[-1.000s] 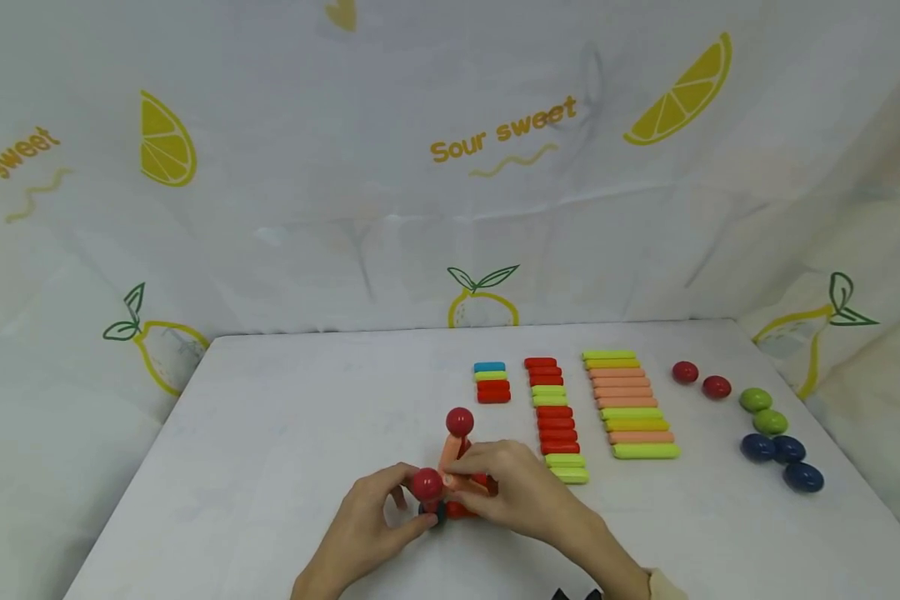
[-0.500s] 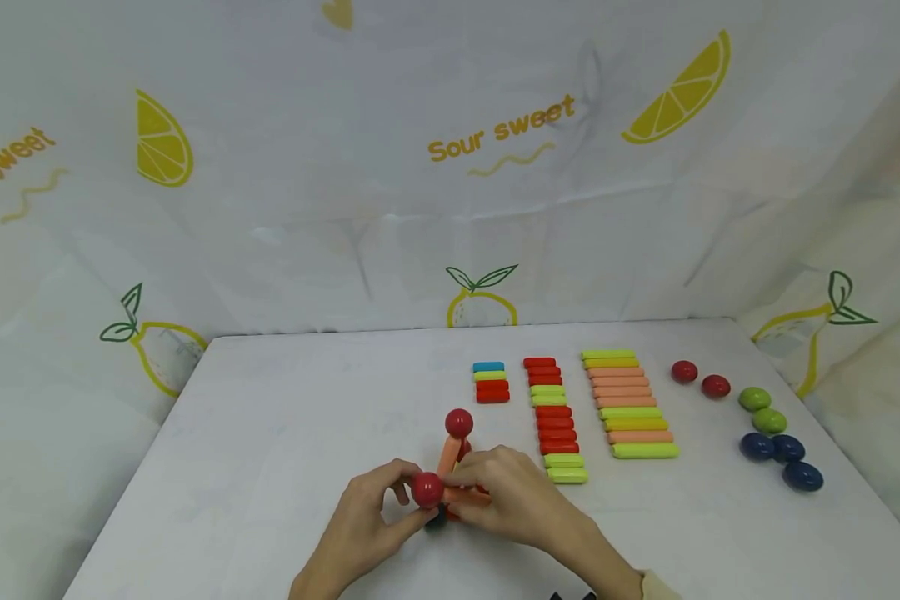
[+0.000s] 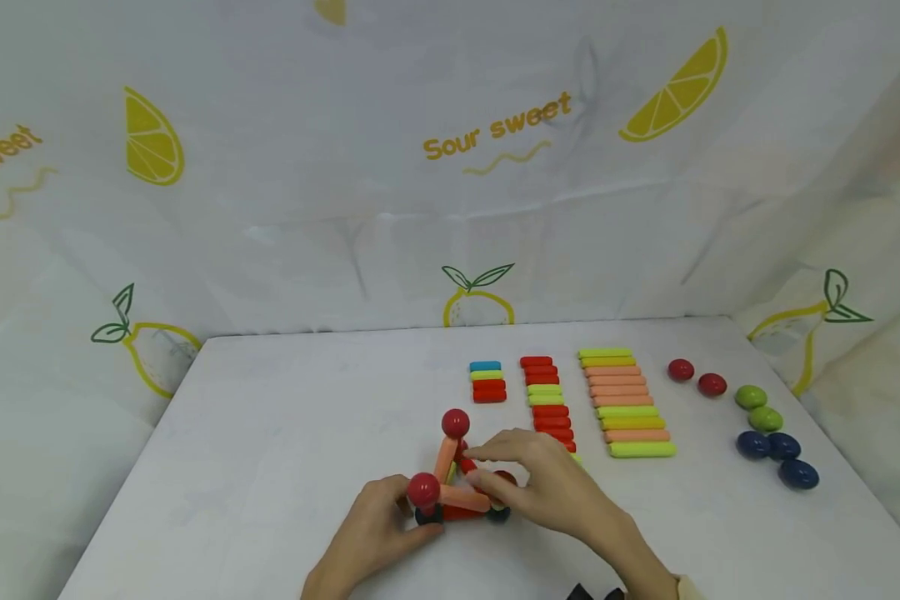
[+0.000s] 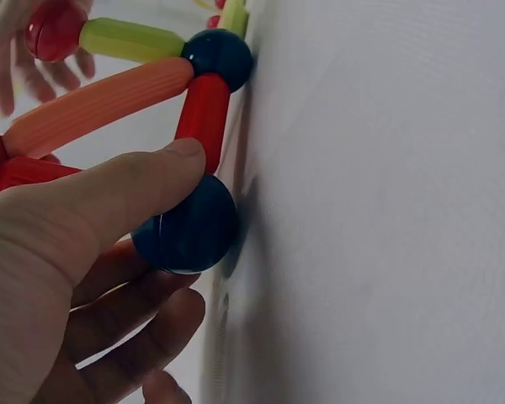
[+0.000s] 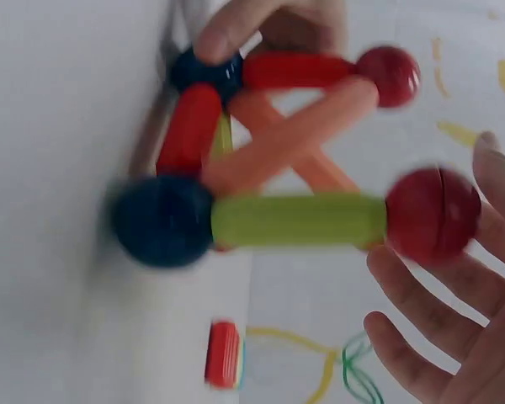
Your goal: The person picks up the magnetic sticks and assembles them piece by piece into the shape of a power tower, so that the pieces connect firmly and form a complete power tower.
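A small frame of rods and balls [image 3: 457,471] stands on the white table [image 3: 285,433], near the front. Its blue balls sit on the table, and red balls [image 3: 455,423] top the orange and green rods. My left hand [image 3: 414,518] pinches the near-left blue ball [image 4: 185,231] between thumb and fingers, under a red ball [image 3: 423,488]. My right hand [image 3: 486,467] hovers over the frame's right side with its fingers spread and relaxed. In the right wrist view those fingers [image 5: 429,311] lie just beside a red ball [image 5: 433,210] on a green rod [image 5: 299,220], gripping nothing.
Behind and to the right lie rows of loose rods: short ones [image 3: 488,382], medium ones [image 3: 547,400] and long ones [image 3: 626,402]. Farther right are loose red balls [image 3: 696,377], green balls [image 3: 757,407] and blue balls [image 3: 778,457]. A lemon-print cloth [image 3: 450,167] encloses the table.
My right hand has let go of the orange rod by the near red ball, opened and shifted right and back. The left hand has kept its hold low on the frame.
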The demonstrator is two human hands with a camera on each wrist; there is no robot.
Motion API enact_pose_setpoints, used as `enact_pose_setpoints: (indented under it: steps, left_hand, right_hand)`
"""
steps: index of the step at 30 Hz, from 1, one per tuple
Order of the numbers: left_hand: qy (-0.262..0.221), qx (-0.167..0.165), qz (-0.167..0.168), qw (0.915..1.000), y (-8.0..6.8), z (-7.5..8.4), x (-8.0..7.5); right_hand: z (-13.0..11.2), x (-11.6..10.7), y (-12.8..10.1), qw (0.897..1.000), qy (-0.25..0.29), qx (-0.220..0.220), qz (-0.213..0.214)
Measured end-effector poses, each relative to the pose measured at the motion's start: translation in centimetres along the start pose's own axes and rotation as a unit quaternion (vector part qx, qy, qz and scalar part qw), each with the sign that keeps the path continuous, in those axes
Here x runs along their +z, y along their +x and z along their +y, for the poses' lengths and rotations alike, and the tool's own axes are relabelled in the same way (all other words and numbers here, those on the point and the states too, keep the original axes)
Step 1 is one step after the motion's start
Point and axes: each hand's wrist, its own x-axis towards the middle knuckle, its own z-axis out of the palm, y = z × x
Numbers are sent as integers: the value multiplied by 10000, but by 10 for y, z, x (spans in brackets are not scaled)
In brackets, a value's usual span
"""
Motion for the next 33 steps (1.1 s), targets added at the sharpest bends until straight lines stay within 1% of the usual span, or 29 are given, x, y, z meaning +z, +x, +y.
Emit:
enact_pose_setpoints:
  steps: [4, 5, 7, 10, 12, 14, 15, 16, 17, 19, 21, 22, 23, 24, 25, 26, 28, 30, 32, 33]
  left_hand:
    - [138, -186, -177, 9996, 2, -3, -4]
    - [152, -198, -244, 9994, 3, -4, -5]
    - [148, -83, -355, 9992, 3, -6, -8]
    - [108, 129, -619, 9979, 4, -9, -11]
    - [108, 239, -786, 9966, 5, -10, -12]
    - [136, 264, -875, 9957, 6, -11, -12]
    - [157, 250, -831, 9961, 7, -11, -12]
    - [199, 215, -705, 9971, 8, -11, -11]
    - [268, 176, -502, 9982, 9, -10, -9]
    - [378, 17, 11, 9993, 11, -9, -6]
    - [413, -217, 498, 9977, 12, -7, -3]
    - [392, -322, 661, 9965, 12, -7, -1]
    - [347, -393, 724, 9960, 12, -6, -1]
    - [257, -423, 691, 9964, 12, -5, -1]
    - [144, -409, 582, 9974, 11, -5, -1]
    - [37, -380, 386, 9985, 9, -5, -3]
    - [-204, -356, -164, 9990, 5, -5, -5]
    - [-363, -384, -686, 9962, 1, -4, -7]
    - [-329, -561, -996, 9929, -2, -1, -6]
    - [-249, -653, -1037, 9922, -3, 1, -4]
  right_hand:
    - [20, -18, -8, 9965, -419, 381, 619]
    - [26, -23, -10, 9943, -548, 515, 759]
    - [39, -34, -15, 9897, -735, 790, 937]
    - [59, -46, -24, 9833, -988, 1211, 932]
    - [73, -52, -30, 9795, -1185, 1414, 809]
    - [85, -56, -36, 9744, -1375, 1667, 624]
    - [90, -57, -39, 9716, -1433, 1810, 519]
    - [95, -59, -41, 9692, -1464, 1941, 403]
    - [99, -60, -43, 9663, -1492, 2078, 283]
    - [106, -62, -48, 9606, -1546, 2308, 93]
    - [111, -64, -52, 9565, -1606, 2435, -15]
    - [113, -65, -54, 9547, -1656, 2470, -46]
    - [114, -65, -56, 9529, -1702, 2508, -53]
    - [115, -66, -57, 9518, -1744, 2524, -47]
    - [115, -66, -58, 9509, -1771, 2538, -47]
    - [115, -66, -59, 9496, -1795, 2567, -57]
    - [116, -67, -60, 9483, -1826, 2595, -81]
    - [115, -67, -60, 9475, -1826, 2621, -102]
    - [115, -67, -60, 9459, -1840, 2668, -137]
    - [116, -67, -59, 9453, -1841, 2688, -153]
